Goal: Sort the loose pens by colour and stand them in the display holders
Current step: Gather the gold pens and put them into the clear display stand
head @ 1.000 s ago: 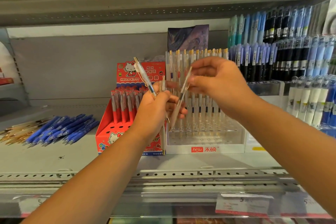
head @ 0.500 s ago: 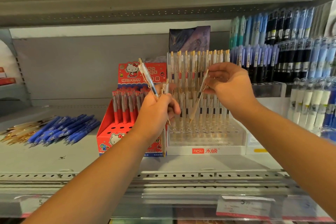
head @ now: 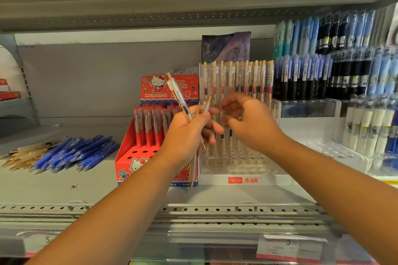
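Pens [head: 180,101], clear with gold clips, fan out of the closed left hand [head: 189,133] at frame centre. Beside it, the right hand [head: 247,122] curls empty, blocking the clear Hesu holder [head: 243,179]. Loose blue pens [head: 75,153] lie lower left.

Clear gold-tipped pens [head: 179,98] fanned above clear holder [head: 243,171]

Even, soft indoor light, no hard shadows, wide-angle bend at edges, right side & foreground blurry
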The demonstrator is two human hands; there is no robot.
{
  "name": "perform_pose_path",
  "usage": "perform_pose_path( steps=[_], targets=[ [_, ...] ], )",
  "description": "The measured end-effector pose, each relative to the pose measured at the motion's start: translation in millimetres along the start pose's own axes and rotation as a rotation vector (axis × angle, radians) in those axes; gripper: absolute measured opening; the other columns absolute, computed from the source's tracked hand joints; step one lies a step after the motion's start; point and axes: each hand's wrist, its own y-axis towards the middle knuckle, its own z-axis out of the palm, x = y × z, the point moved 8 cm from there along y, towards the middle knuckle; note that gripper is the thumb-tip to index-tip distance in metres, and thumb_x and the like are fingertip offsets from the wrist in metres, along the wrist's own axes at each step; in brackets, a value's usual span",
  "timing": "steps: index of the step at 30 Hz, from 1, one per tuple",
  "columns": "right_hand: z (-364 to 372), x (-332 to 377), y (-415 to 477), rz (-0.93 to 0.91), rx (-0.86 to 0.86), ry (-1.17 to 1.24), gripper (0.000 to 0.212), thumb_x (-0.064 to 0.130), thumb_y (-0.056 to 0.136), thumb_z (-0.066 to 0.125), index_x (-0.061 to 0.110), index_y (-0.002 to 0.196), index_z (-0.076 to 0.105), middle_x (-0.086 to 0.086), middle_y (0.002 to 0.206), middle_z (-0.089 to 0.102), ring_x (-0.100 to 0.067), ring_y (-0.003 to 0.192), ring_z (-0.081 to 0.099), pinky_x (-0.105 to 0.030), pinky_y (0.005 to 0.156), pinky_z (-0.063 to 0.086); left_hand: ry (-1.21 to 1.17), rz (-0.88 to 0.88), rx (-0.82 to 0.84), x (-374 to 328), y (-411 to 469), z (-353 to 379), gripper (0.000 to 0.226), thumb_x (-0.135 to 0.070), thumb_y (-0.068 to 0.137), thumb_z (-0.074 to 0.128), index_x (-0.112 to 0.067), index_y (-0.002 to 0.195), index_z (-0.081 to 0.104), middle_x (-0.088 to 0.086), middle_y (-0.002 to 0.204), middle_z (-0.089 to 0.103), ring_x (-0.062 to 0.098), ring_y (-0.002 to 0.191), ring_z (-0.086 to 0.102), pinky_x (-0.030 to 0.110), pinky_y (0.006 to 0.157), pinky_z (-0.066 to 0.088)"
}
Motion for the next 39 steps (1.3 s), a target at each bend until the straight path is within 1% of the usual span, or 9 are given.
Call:
perform_pose_path(
  steps=[11,16,18,20,24,28,31,34,39],
  targets=[
    [-5,0,-4,0.007,0.018,-0.012,0.028,0.003,0.086,0.066,0.027,0.099,0.061,0.01,0.09,0.065,0.0,0.081,0.061,-0.014,0.072,0.051,-0.161,-0.023,0.123,6,0,8,0.026,-0.019,0.106,0.038,-0.02,0.112,0.063,0.021,0.079,0.07,0.026,0.058,0.063,0.031,0.052,0.05],
    [-13,15,-8,-0.065,-0.035,-0.09,0.025,0.01,0.087,0.064,0.023,0.108,0.065,0.01,0.101,0.064,-0.003,0.089,0.059,-0.018,0.075,0.049,-0.154,-0.022,0.154,7,1,10,0.026,-0.021,0.107,0.036,-0.019,0.114,0.061,0.018,0.078,0.069,0.027,0.057,0.062,0.029,0.051,0.049],
    [-14,25,-9,-0.082,-0.032,0.007,0.029,0.01,0.089,0.064,0.019,0.116,0.065,0.008,0.108,0.064,-0.005,0.092,0.061,-0.018,0.077,0.052,-0.143,-0.021,0.158,6,1,11,0.024,-0.02,0.107,0.036,-0.013,0.116,0.057,0.017,0.078,0.069,0.027,0.055,0.061,0.028,0.048,0.046],
    [-9,32,-11,-0.042,0.039,0.191,0.031,0.009,0.091,0.064,0.017,0.121,0.064,0.005,0.108,0.067,-0.01,0.088,0.066,-0.024,0.078,0.058,-0.135,-0.021,0.177,6,1,14,0.023,-0.021,0.106,0.038,-0.006,0.116,0.053,0.016,0.079,0.07,0.027,0.054,0.061,0.028,0.046,0.045],
    [0,37,-13,0.056,0.126,0.369,0.024,0.007,0.093,0.063,0.018,0.114,0.067,-0.005,0.104,0.072,-0.018,0.09,0.07,-0.034,0.075,0.06,-0.165,-0.023,0.177,5,0,15,0.024,-0.021,0.105,0.04,0.0,0.114,0.046,0.016,0.079,0.071,0.028,0.052,0.063,0.029,0.045,0.042],
    [-4,36,-10,0.078,0.091,0.465,0.018,0.007,0.092,0.064,0.022,0.101,0.07,0.001,0.094,0.075,-0.009,0.088,0.072,-0.021,0.076,0.058,-0.173,-0.019,0.171,4,-1,16,0.022,-0.025,0.106,0.039,-0.006,0.113,0.048,0.018,0.083,0.072,0.029,0.063,0.069,0.028,0.05,0.048],
    [-8,35,-9,0.072,0.046,0.445,0.015,0.008,0.09,0.068,0.018,0.101,0.071,-0.002,0.094,0.075,-0.011,0.089,0.072,-0.023,0.081,0.058,-0.184,-0.044,0.16,5,-1,17,0.034,-0.026,0.106,0.039,-0.003,0.128,0.049,0.02,0.09,0.073,0.031,0.08,0.073,0.031,0.061,0.056],
    [-16,29,-9,0.107,-0.029,0.55,0.014,0.004,0.091,0.065,0.014,0.1,0.068,-0.004,0.092,0.074,-0.016,0.088,0.072,-0.025,0.079,0.059,-0.188,-0.053,0.119,6,0,12,0.036,-0.027,0.107,0.037,-0.004,0.128,0.054,0.02,0.094,0.074,0.034,0.089,0.073,0.036,0.07,0.059],
    [-46,13,-3,0.188,-0.157,0.708,0.012,0.004,0.091,0.064,0.006,0.102,0.061,-0.015,0.095,0.068,-0.03,0.084,0.074,-0.034,0.068,0.061,-0.197,-0.058,0.054,5,-1,5,0.028,-0.034,0.105,0.039,-0.009,0.113,0.049,0.018,0.095,0.075,0.033,0.081,0.073,0.038,0.06,0.061]
  ],
)
